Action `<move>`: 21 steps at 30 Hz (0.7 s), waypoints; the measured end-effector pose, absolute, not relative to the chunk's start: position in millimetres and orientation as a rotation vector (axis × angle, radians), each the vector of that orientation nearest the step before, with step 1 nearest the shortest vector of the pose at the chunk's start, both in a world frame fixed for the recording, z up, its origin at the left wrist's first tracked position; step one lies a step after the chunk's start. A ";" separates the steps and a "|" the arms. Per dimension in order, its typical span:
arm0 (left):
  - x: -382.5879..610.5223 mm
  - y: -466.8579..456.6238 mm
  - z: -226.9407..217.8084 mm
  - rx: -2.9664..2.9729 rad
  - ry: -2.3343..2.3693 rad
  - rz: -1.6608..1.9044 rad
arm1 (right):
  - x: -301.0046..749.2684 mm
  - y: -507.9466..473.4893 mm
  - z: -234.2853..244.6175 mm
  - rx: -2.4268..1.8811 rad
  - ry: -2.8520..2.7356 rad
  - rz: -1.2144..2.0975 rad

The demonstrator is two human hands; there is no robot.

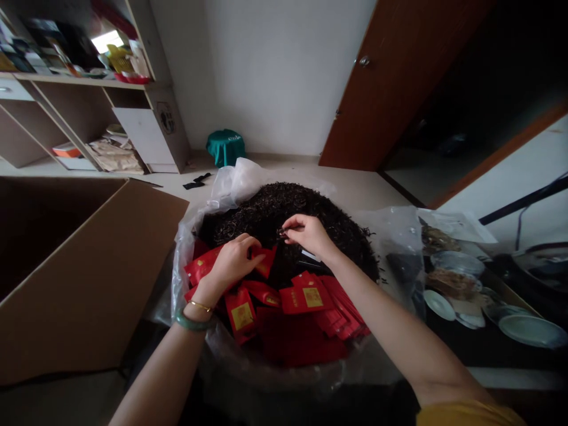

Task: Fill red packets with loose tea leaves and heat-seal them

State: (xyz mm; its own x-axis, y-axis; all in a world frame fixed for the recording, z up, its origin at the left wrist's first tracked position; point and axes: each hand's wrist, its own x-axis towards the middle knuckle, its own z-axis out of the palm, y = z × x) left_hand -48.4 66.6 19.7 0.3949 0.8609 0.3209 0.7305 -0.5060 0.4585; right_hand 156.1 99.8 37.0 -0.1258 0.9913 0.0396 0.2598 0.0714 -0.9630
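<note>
A big clear plastic bag holds a heap of dark loose tea leaves and several small red packets with gold labels at its near side. My left hand is closed on one red packet at the edge of the leaves. My right hand pinches a small tuft of tea leaves just above the heap, close to the packet's mouth. A green bangle and a thin gold bracelet sit on my left wrist.
An open cardboard box stands at the left. A low table at the right carries white dishes and bags. Behind are a shelf unit, a green stool and a brown door.
</note>
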 end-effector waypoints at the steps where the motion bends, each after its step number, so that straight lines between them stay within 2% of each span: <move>1: -49.3 66.4 20.3 2.416 1.402 0.768 | 159.1 97.5 34.1 -1.342 -1.604 1.077; 9: -49.8 62.1 25.4 2.445 1.430 0.666 | 149.4 61.4 35.9 -1.260 -2.336 0.285; 21: -48.8 62.2 22.7 2.523 1.359 0.630 | 132.8 64.5 64.1 -1.549 -2.814 0.379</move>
State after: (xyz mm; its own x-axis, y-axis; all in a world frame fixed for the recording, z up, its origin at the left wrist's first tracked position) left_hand -48.8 62.2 22.7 0.4841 0.8323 0.2698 0.7437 -0.5539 0.3742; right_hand 132.8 64.5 64.1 -0.5379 0.8208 -0.1925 0.8424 0.5147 -0.1595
